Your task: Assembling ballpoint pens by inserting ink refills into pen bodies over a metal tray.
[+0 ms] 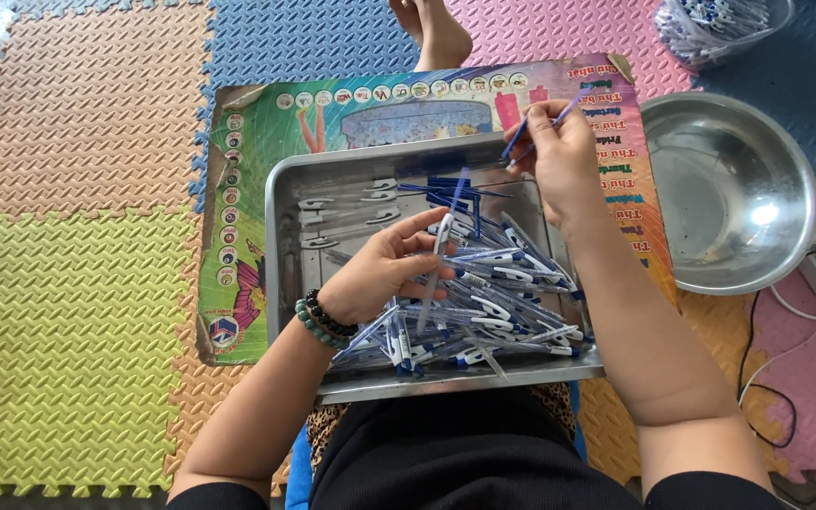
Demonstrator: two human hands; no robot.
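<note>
- A rectangular steel tray (285,283) rests on a glossy printed cardboard sheet (247,189) over textured foam floor mats (77,283).
- The left hand (380,269) pinches one clear pen barrel (436,269) above the tray's heap of clear-and-blue pens (502,302), too many to count.
- The right hand (559,156) grips thin blue refills (518,142); number unclear.
- One round steel bowl (729,189) sits right.

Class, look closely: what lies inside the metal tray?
The metal tray holds a heap of clear pens with blue parts and loose blue refills. The heap and the left hand cover much of its floor.
</note>
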